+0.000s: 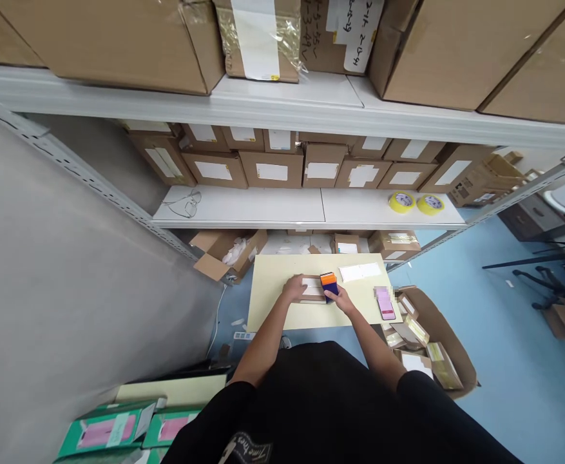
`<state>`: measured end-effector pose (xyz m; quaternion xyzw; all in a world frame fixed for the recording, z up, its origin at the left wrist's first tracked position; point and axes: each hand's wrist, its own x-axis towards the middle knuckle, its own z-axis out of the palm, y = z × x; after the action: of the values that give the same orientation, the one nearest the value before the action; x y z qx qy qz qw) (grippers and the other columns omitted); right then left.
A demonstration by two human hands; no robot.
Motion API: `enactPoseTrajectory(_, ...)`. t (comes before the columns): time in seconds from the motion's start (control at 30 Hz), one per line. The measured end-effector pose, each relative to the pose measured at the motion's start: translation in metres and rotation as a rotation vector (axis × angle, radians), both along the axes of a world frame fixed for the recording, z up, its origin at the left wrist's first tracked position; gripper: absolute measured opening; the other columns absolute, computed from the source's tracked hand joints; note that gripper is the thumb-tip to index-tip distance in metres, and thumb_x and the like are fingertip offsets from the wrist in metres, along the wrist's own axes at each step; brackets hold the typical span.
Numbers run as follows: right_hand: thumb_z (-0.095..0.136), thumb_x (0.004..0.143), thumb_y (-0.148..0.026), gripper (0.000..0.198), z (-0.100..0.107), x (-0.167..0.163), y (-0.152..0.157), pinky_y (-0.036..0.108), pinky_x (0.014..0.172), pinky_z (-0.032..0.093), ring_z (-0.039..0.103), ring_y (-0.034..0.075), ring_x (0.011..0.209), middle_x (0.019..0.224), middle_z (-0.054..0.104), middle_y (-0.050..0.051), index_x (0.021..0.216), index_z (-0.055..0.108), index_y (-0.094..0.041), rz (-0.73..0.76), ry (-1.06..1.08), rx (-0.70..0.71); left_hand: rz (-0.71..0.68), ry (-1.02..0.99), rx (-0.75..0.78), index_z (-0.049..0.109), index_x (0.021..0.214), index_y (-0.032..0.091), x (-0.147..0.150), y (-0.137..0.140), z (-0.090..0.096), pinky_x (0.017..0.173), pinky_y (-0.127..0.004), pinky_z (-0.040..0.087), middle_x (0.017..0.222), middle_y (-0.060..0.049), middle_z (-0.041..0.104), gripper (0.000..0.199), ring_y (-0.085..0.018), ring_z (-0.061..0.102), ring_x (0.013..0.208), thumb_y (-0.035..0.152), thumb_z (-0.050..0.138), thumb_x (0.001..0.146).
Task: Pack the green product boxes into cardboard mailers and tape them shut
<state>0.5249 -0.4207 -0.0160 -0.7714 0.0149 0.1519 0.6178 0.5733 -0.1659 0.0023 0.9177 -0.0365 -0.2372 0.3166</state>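
On the cream tabletop [275,316] lies a small brown cardboard box [315,298] with a white label on its upper face. My left hand [294,289] grips the left end of this box, fingers curled over its edge. My right hand [341,301] is closed around a dark blue, block-shaped thing with an orange top [329,283], held over or against the right end of the box. Its exact kind cannot be told. Just behind it rests a white sheet or stack of labels [360,272]. A phone with a pink screen [385,304] lies at the right.
A shelf [272,205] ahead holds labelled cartons, wire-framed glasses [188,203] and two yellow tape rolls [401,202]. Right of the table stands a large carton [449,341] with several parcels. An open carton [231,254] is at the left. Green packages [111,432] lie at lower left.
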Motion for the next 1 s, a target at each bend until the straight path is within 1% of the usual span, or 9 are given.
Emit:
enactPoseTrajectory(0.1,0.075,0.076,-0.063,0.050,0.004,-0.003,0.005,0.040,0.089,0.054,0.066,0.025,0.091,0.095,0.073,0.004,0.101,0.066,-0.021,-0.016,-0.001,0.024,0.144,-0.035,-0.243,0.072,0.128,0.017,0.018,-0.008,0.022,0.106,-0.036,0.048,0.132,-0.012,0.073,0.052,-0.027,0.065,0.125,0.054,0.049,0.100)
enactPoseTrajectory(0.17,0.075,0.075,-0.064,0.050,0.009,-0.005,0.007,0.039,0.087,0.053,0.064,0.024,0.089,0.094,0.071,0.003,0.100,0.066,-0.021,-0.013,-0.003,0.023,0.125,-0.005,-0.469,0.079,0.110,0.017,0.029,-0.016,0.035,0.097,-0.034,0.052,0.115,-0.009,0.079,0.050,-0.026,0.070,0.110,0.059,0.057,0.094)
enactPoseTrajectory(0.23,0.076,0.075,-0.065,0.052,0.013,-0.005,0.008,0.038,0.086,0.053,0.063,0.024,0.087,0.092,0.070,0.003,0.099,0.066,-0.021,0.004,0.006,0.015,0.077,0.051,-0.574,0.081,0.098,0.017,0.037,-0.024,0.043,0.090,-0.034,0.053,0.104,-0.008,0.081,0.045,-0.025,0.072,0.100,0.058,0.071,0.084)
enactPoseTrajectory(0.3,0.077,0.074,-0.066,0.054,0.018,-0.005,0.008,0.038,0.085,0.052,0.062,0.023,0.087,0.092,0.070,0.003,0.101,0.066,-0.021,0.035,0.016,0.012,0.093,0.064,-0.576,0.081,0.088,0.017,0.041,-0.032,0.047,0.084,-0.033,0.053,0.095,-0.008,0.081,0.036,-0.024,0.072,0.091,0.051,0.078,0.076)
enactPoseTrajectory(0.43,0.075,0.076,-0.069,0.057,0.025,-0.003,0.006,0.038,0.085,0.053,0.063,0.024,0.090,0.098,0.070,0.004,0.107,0.067,-0.021,0.068,0.017,0.009,0.154,0.024,-0.562,0.079,0.079,0.018,0.038,-0.041,0.055,0.078,-0.031,0.052,0.087,-0.006,0.079,0.022,-0.021,0.070,0.083,0.039,0.075,0.078)
enactPoseTrajectory(0.57,0.074,0.076,-0.070,0.059,0.026,0.002,0.002,0.038,0.087,0.053,0.064,0.025,0.092,0.098,0.071,0.004,0.109,0.068,-0.022,0.106,0.015,-0.013,0.207,-0.009,-0.512,0.077,0.078,0.018,0.035,-0.043,0.067,0.076,-0.029,0.051,0.087,-0.006,0.079,0.016,-0.019,0.069,0.081,0.034,0.077,0.078)
enactPoseTrajectory(0.73,0.071,0.079,-0.069,0.055,0.024,0.010,-0.004,0.039,0.092,0.053,0.067,0.027,0.097,0.101,0.074,0.004,0.106,0.070,-0.022,0.112,-0.013,-0.040,0.209,0.001,-0.452,0.074,0.072,0.018,0.035,-0.042,0.077,0.068,-0.028,0.049,0.068,-0.002,0.072,0.014,-0.017,0.064,0.067,0.031,0.076,0.078)
enactPoseTrajectory(0.87,0.067,0.080,-0.071,0.055,0.027,0.021,-0.008,0.038,0.090,0.053,0.068,0.026,0.096,0.099,0.074,0.005,0.103,0.071,-0.021,0.098,-0.046,-0.100,0.237,-0.162,-0.386,0.073,0.072,0.019,0.032,-0.045,0.080,0.069,-0.027,0.047,0.076,-0.003,0.075,0.015,-0.017,0.065,0.071,0.029,0.070,0.083)
enactPoseTrajectory(1.0,0.070,0.080,-0.070,0.055,0.036,0.035,-0.013,0.036,0.088,0.053,0.068,0.026,0.095,0.101,0.075,0.005,0.104,0.072,-0.021,0.156,-0.083,-0.121,0.299,-0.257,-0.353,0.073,0.075,0.019,0.027,-0.044,0.082,0.071,-0.028,0.048,0.079,-0.004,0.075,0.015,-0.018,0.066,0.075,0.027,0.065,0.084)
